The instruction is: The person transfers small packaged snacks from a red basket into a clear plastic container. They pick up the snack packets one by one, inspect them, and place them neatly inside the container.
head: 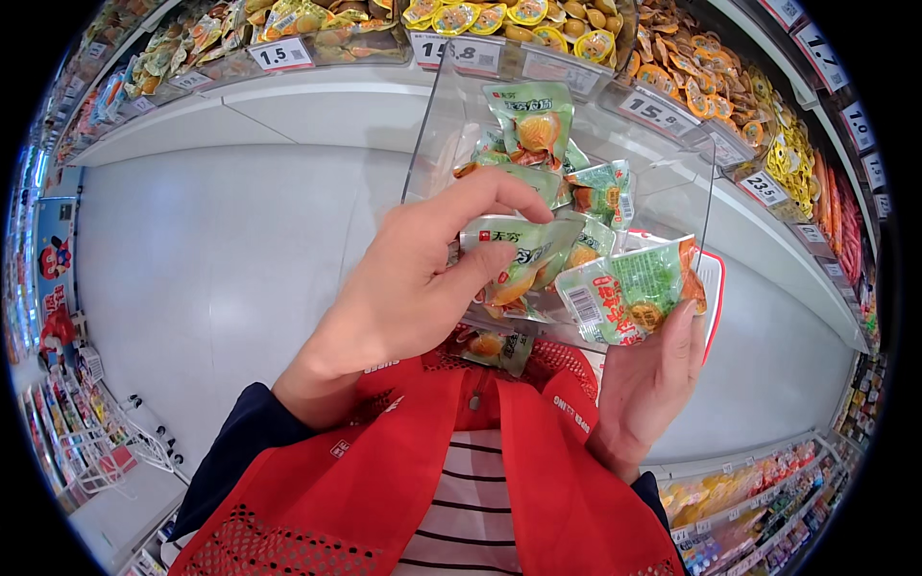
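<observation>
A clear plastic bin (436,122) stands tilted in front of my chest, with several green snack packets (533,122) showing a round brown food picture inside it. My left hand (410,281) reaches in from the left. Its thumb presses on the face of a green packet (536,248), and the index finger curls at that packet's upper edge; the other fingers are hidden. At the bin's near right corner, my right hand (652,381) pinches another green packet (630,295) by its right end, barcode side up. The fingers behind that packet are mostly hidden.
Ahead, a curved shelf holds bins of yellow-wrapped snacks (518,18) and orange-wrapped snacks (691,65), with price tags (281,54) along its front. A white tray with a red rim (714,295) shows behind the right-hand packet. A wire rack (108,453) stands low left on the grey floor (209,252).
</observation>
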